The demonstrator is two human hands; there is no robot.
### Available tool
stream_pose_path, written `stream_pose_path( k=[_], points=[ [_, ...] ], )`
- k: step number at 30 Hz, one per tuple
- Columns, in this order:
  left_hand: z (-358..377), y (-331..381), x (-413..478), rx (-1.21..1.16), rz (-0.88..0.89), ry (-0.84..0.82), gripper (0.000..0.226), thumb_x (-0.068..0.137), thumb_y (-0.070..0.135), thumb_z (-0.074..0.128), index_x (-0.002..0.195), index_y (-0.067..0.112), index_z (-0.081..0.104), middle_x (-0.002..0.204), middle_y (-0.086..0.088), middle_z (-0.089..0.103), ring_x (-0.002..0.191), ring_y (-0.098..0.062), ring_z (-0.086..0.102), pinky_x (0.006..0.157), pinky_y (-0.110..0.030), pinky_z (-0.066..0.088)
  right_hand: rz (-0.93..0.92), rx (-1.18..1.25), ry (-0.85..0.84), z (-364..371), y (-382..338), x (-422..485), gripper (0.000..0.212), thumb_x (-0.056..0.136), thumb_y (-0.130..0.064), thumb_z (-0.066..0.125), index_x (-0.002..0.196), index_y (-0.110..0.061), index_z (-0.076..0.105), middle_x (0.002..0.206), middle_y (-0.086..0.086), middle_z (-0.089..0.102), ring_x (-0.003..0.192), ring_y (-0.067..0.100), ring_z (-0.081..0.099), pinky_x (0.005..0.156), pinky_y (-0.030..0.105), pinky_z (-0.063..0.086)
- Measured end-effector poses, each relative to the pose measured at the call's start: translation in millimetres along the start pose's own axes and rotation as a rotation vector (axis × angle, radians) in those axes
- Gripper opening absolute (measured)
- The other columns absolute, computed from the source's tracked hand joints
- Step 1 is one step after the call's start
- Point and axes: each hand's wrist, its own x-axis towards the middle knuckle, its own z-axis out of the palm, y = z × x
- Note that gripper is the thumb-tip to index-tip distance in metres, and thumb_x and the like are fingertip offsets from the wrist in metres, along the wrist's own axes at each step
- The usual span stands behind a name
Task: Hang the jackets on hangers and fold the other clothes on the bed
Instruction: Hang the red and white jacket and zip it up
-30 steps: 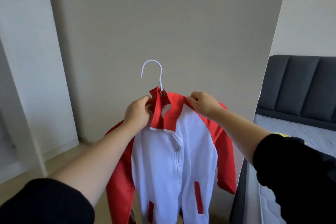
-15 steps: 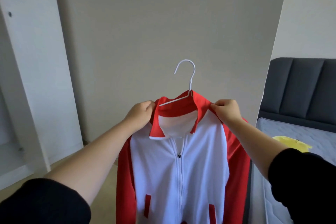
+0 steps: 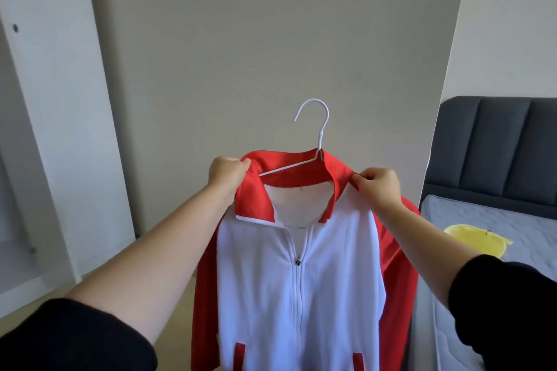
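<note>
Jacket (image 3: 301,280) looks soft and light, hanger (image 3: 313,141) thin and slippy; left hand (image 3: 224,173) and right hand (image 3: 378,187) pinch the collar, I'd hold the shoulders

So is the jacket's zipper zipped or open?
Mostly zipped: the zipper pull sits high on the jacket, and only the red collar gapes open above it.
</note>
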Motion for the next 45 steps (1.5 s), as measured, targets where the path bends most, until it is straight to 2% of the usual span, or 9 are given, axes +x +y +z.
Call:
stream_pose_path(
  k=[5,12,16,18,22,26,29,35,45],
  points=[
    [9,32,-14,-0.676,-0.355,-0.336,0.032,0.104,0.008,0.034,0.076,-0.001,0.049,0.053,-0.014,0.064,0.042,-0.017,0.064,0.039,-0.019,0.049,-0.055,-0.038,-0.097,2,-3,-9,0.027,0.081,-0.016,0.068,0.056,-0.018,0.061,0.050,-0.009,0.054,0.049,0.005,0.048,0.046,0.021,0.034],
    [10,13,-13,0.597,0.242,-0.034,0.039,0.085,0.049,0.051,0.067,0.015,0.055,0.064,-0.001,0.058,0.060,-0.024,0.057,0.053,-0.025,0.039,-0.036,-0.050,-0.082,10,9,-22,0.025,0.079,-0.020,0.071,0.056,-0.021,0.062,0.053,-0.010,0.056,0.059,0.013,0.054,0.053,0.022,0.035],
    [4,-5,-7,1.040,0.187,-0.044,0.053,0.078,0.059,0.058,0.109,0.017,0.054,0.111,-0.004,0.057,0.104,-0.030,0.058,0.075,-0.032,0.043,-0.041,-0.038,-0.083,10,10,-22,0.018,0.079,-0.019,0.072,0.062,-0.019,0.066,0.060,-0.003,0.061,0.068,0.018,0.059,0.063,0.025,0.038],
    [2,-13,-2,1.075,0.159,-0.118,0.033,0.085,0.043,0.059,0.093,0.010,0.060,0.107,-0.011,0.063,0.099,-0.033,0.060,0.071,-0.030,0.042,-0.048,-0.037,-0.074,10,9,-22,0.018,0.079,-0.018,0.072,0.062,-0.019,0.067,0.061,-0.002,0.062,0.069,0.019,0.060,0.065,0.026,0.040],
    [5,-17,1,0.695,0.089,-0.199,0.042,0.091,0.021,0.059,0.055,0.011,0.040,0.063,-0.011,0.048,0.064,-0.026,0.046,0.061,-0.028,0.035,-0.031,-0.043,-0.057,8,12,-20,0.020,0.080,-0.017,0.070,0.060,-0.018,0.065,0.059,-0.003,0.060,0.068,0.019,0.058,0.064,0.025,0.038],
    [13,-11,-6,-0.215,-0.341,-0.354,0.024,0.098,0.013,0.053,0.074,0.007,0.054,0.064,-0.010,0.060,0.053,-0.022,0.059,0.053,-0.029,0.050,-0.050,-0.033,-0.098,5,17,-19,0.013,0.081,-0.014,0.070,0.068,-0.010,0.071,0.062,0.002,0.063,0.065,0.017,0.057,0.055,0.023,0.038],
    [24,-8,-12,-0.320,-0.501,-0.476,0.028,0.099,0.019,0.051,0.077,0.005,0.059,0.051,-0.008,0.064,0.041,-0.017,0.061,0.041,-0.023,0.051,-0.065,-0.003,-0.129,3,17,-20,0.013,0.080,-0.011,0.070,0.068,-0.005,0.072,0.064,0.009,0.065,0.062,0.016,0.055,0.056,0.024,0.039],
    [25,-25,0,0.711,0.321,-0.044,0.012,0.085,0.016,0.064,0.081,0.006,0.058,0.077,-0.002,0.055,0.073,-0.024,0.052,0.066,-0.028,0.040,0.048,0.146,-0.110,0,25,-25,0.021,0.079,-0.005,0.070,0.059,-0.010,0.067,0.054,0.004,0.056,0.052,0.013,0.048,0.044,0.015,0.038],
    [25,-60,-19,0.691,0.502,-0.203,0.039,0.093,0.038,0.052,0.065,0.012,0.050,0.054,-0.001,0.048,0.064,-0.027,0.051,0.056,-0.031,0.035,0.125,0.221,-0.054,-1,33,-23,0.013,0.079,-0.005,0.071,0.066,-0.007,0.072,0.055,0.000,0.060,0.052,0.010,0.051,0.044,0.011,0.042]
  ],
)
